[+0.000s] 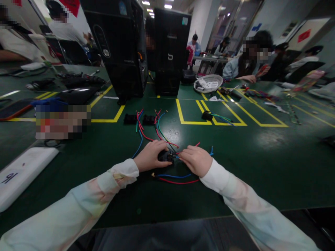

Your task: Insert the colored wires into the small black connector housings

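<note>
My left hand [152, 156] is closed around a small black plastic block [167, 157], fingers on its far side and thumb on its near side. My right hand [196, 159] pinches coloured wires [177, 155] where they meet the block's right side; their free ends, blue and red, stick out beyond my fingers. In front of my hands lie a loose blue wire and a red wire [178, 182]. Behind them sit two more black blocks, one on the left [130, 119] and one on the right [149, 119], with red, blue and green wires attached.
Two black computer towers [169, 52] stand at the back. A white basket [208, 83] with small parts is right of them. Another wired black piece [207, 115] lies inside yellow tape lines. A white power strip [24, 174] is at the left. Other people sit around.
</note>
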A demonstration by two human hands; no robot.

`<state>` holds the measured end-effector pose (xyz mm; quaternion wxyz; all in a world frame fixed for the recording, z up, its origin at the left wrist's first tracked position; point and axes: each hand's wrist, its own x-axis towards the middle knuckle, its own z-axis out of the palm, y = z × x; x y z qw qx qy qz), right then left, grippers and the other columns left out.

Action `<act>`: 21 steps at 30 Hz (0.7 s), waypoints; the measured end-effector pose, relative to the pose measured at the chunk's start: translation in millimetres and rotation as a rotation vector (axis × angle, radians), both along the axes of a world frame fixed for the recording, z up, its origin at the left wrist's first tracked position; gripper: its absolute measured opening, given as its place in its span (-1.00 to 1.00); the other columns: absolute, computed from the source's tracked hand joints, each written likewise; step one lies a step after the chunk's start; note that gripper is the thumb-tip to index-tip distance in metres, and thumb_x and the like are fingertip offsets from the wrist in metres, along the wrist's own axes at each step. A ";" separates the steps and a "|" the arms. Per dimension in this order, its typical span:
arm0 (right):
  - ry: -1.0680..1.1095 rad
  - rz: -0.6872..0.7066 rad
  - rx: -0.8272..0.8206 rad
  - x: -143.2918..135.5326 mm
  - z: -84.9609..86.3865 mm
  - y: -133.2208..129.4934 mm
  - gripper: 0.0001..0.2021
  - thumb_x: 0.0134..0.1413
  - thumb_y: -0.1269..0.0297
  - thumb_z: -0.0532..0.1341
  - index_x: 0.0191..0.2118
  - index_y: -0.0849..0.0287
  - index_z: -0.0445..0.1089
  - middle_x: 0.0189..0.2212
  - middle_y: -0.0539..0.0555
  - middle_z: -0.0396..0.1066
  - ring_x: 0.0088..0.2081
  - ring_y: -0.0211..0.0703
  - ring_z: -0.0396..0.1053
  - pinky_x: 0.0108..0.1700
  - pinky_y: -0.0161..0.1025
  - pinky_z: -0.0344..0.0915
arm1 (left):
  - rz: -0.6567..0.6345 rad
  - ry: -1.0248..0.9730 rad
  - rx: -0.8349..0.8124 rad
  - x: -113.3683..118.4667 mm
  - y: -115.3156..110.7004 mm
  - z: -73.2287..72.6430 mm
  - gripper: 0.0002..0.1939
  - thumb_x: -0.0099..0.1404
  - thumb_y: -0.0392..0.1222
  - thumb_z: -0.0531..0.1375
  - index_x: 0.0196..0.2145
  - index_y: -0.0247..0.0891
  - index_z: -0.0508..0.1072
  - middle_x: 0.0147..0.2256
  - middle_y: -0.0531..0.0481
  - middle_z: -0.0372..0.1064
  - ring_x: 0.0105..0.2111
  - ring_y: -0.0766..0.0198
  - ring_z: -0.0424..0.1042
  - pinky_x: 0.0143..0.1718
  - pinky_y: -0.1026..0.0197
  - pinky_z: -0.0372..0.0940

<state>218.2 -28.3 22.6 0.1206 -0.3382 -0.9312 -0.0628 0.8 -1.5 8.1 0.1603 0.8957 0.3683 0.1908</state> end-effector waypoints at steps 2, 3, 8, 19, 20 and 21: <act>0.015 0.016 0.009 0.1 -2.2 1.7 -0.78 0.20 0.36 -0.01 -0.36 0.22 0.36 -0.49 0.06 0.34 -0.42 -0.21 0.13 -0.36 -0.28 0.01 | -0.001 0.004 0.000 0.1 0.3 0.0 -0.65 0.05 0.06 0.21 -0.36 -0.23 0.26 -0.31 0.01 0.26 -0.29 0.17 0.22 -0.27 0.18 0.11; 0.024 0.016 0.025 -0.1 -3.0 2.2 -0.78 0.20 0.36 -0.01 -0.36 0.22 0.36 -0.49 0.05 0.34 -0.42 -0.21 0.13 -0.36 -0.28 0.01 | 0.000 0.007 0.001 0.2 0.5 -0.1 -0.65 0.05 0.06 0.21 -0.35 -0.23 0.26 -0.31 0.01 0.26 -0.29 0.18 0.22 -0.28 0.18 0.11; 0.057 -0.037 0.217 -3.4 0.5 -0.5 -0.76 0.21 0.31 0.00 -0.38 0.22 0.36 -0.50 0.06 0.30 -0.40 -0.19 0.11 -0.36 -0.24 -0.05 | 0.012 0.019 0.008 0.6 0.8 -0.6 -0.64 0.04 0.08 0.21 -0.36 -0.24 0.24 -0.31 0.00 0.26 -0.29 0.17 0.22 -0.29 0.19 0.11; 0.091 0.071 -0.027 1.2 -5.7 6.3 -0.79 0.20 0.39 -0.03 -0.33 0.25 0.33 -0.46 0.07 0.32 -0.39 -0.22 0.15 -0.33 -0.30 0.04 | 0.007 0.015 0.002 0.3 0.9 -0.1 -0.64 0.04 0.07 0.22 -0.35 -0.24 0.26 -0.29 0.00 0.27 -0.28 0.16 0.23 -0.28 0.18 0.12; 0.106 0.112 -0.076 2.4 -7.5 8.7 -0.79 0.20 0.41 -0.04 -0.32 0.26 0.33 -0.45 0.07 0.32 -0.39 -0.23 0.16 -0.32 -0.32 0.07 | 0.007 0.014 0.001 0.2 0.9 -0.2 -0.65 0.04 0.06 0.22 -0.35 -0.23 0.26 -0.29 0.00 0.27 -0.27 0.16 0.23 -0.27 0.18 0.12; 0.116 0.137 -0.105 3.3 -8.5 10.6 -0.79 0.20 0.41 -0.04 -0.32 0.27 0.32 -0.45 0.07 0.32 -0.39 -0.23 0.17 -0.31 -0.33 0.09 | 0.007 0.013 0.000 0.2 0.8 -0.3 -0.65 0.04 0.06 0.22 -0.35 -0.23 0.27 -0.29 0.00 0.27 -0.27 0.16 0.23 -0.27 0.17 0.12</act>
